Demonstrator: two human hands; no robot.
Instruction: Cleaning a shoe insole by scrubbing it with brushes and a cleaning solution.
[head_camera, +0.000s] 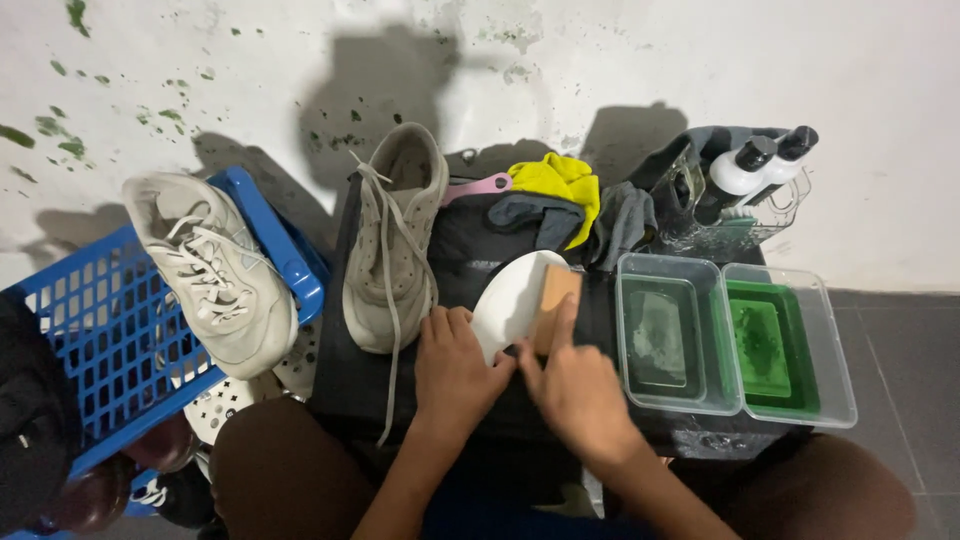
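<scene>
Left hand (455, 372) laid flat over the near edge of a white shoe insole (512, 300), fingers (440, 325) closed loosely around its rim, pinning it against the dark counter (340, 385). Right hand (575, 390) wrapped around a wooden-backed brush (553, 305), thumb stretched along its side, fingers curled shut on the block, brush pressed onto the insole just beyond the fingertips. Directly left of the left fingers, a grey-white sneaker (392, 240) lying on the counter with a loose lace trailing down past the wrist. Farther left, well apart, a second sneaker (212, 270) resting on the rim of a blue plastic basket (100, 330). Just right of the right hand, two clear plastic tubs side by side: the nearer one (665, 335) with murky grey water, the farther one (785, 345) with green liquid. Beyond the fingers, against the white wall, a yellow cloth (560, 180), dark grey rags (535, 215), a pink handle (480, 187), and a clear caddy (730, 215) with two white bottles with black caps (755, 165).
</scene>
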